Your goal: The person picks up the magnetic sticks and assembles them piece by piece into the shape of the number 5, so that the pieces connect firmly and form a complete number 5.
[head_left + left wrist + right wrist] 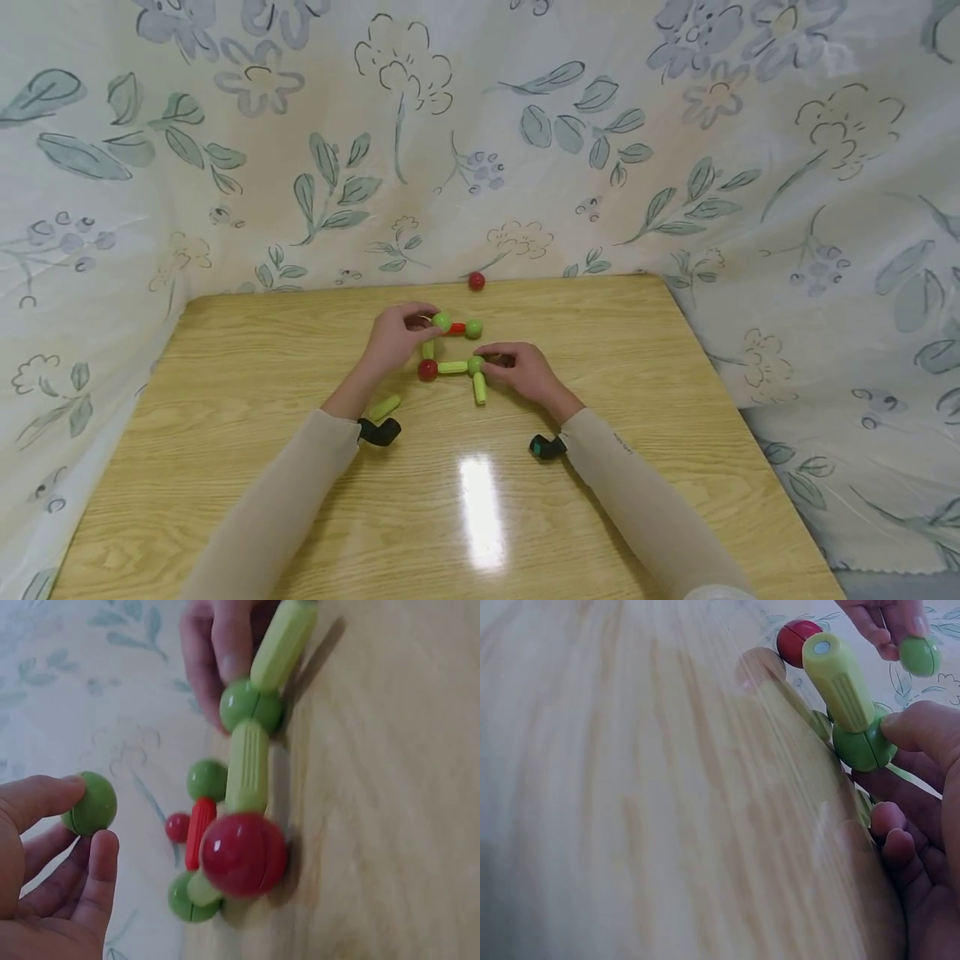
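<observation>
Glossy balls and ribbed rods form a frame (452, 348) at mid-table (225, 467). Left hand (395, 337) pinches a green ball (442, 321); right hand (525, 372) pinches the corner ball (475, 364). A loose red ball (477, 281) lies beyond.

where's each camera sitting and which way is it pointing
Head: above, looking forward and down at the table; both forearms, left hand and right hand show.
Left wrist: low beside the left hand, which pinches a green ball.
Right wrist: low over the tabletop; the right hand touches another green ball.
Shared: all three show the ball-and-stick frame.
</observation>
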A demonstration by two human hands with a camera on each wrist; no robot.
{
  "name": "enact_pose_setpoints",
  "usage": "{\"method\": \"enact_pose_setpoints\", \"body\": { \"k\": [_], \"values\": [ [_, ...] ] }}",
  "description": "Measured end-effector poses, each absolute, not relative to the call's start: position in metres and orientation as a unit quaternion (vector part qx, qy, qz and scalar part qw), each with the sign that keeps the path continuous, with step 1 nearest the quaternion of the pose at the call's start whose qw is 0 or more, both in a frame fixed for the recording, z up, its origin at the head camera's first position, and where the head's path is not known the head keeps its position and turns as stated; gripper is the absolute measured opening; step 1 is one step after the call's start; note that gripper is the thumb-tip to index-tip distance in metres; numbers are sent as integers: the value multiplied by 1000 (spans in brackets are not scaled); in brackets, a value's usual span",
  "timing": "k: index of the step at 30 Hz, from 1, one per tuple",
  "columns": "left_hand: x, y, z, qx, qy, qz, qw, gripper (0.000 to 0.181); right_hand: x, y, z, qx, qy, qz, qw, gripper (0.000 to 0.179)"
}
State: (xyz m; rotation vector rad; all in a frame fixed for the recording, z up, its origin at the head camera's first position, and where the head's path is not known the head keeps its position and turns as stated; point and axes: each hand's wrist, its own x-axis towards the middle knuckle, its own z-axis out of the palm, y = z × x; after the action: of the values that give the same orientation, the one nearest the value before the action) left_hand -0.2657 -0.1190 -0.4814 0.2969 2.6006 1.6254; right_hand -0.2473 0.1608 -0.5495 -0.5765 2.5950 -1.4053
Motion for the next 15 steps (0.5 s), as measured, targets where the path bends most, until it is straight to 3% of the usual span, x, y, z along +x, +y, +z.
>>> {"method": "enact_pose_setpoints", "body": {
  "k": [15],
  "values": [
    [-229, -117, -484, 97, 833, 544, 47, 33, -246, 160, -549, -187, 860, -469, 73, 24]
  ]
}}
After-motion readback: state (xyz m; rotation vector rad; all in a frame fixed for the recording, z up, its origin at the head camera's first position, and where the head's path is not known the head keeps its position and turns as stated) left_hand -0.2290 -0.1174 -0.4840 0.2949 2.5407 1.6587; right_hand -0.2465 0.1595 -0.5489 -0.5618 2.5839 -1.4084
